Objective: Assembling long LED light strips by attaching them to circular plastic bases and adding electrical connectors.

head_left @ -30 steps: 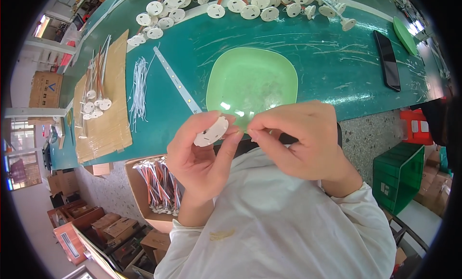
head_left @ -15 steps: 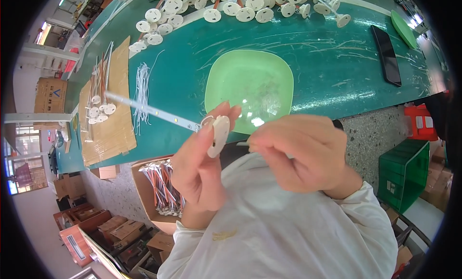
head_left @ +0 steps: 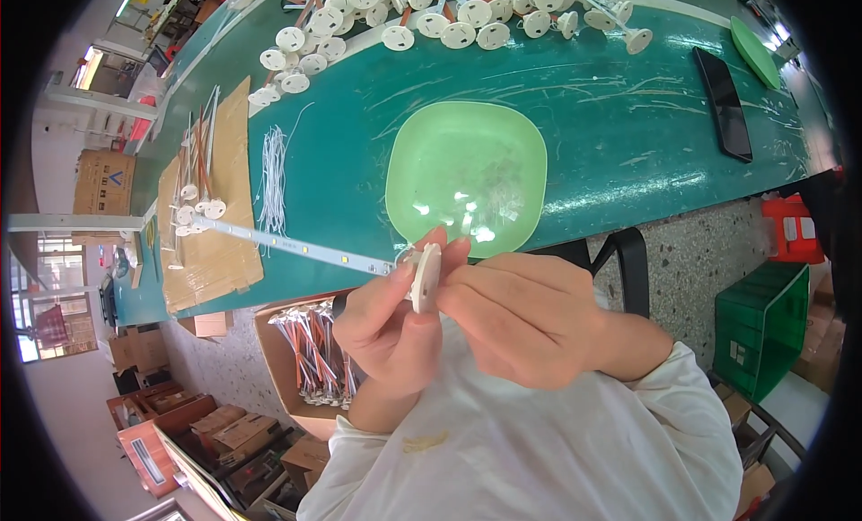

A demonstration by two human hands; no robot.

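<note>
My left hand (head_left: 391, 337) grips a white round disc (head_left: 429, 274) at its rim, standing on edge. Out from behind the disc, a pale LED strip (head_left: 310, 251) with small yellowish chips runs up to the left. Against the disc's right face sits my right hand (head_left: 530, 319), thumb and fingers pinched together; whatever they hold is hidden. Just beyond my hands lies a light green plate (head_left: 409, 157) holding small clear bits. Left of it rests a bundle of white strings (head_left: 272, 184).
Many white discs on strips (head_left: 458, 34) crowd the table's far side. More lie on a cardboard sheet (head_left: 235, 242) at left. A black phone (head_left: 723, 108) is at right. Below the table edge stand a carton of strips (head_left: 310, 350) and a green crate (head_left: 759, 328).
My right hand has moved left, bringing its pinched fingers to the disc. A thin small piece showed at those fingertips before and is now hidden. The disc has turned more edge-on.
</note>
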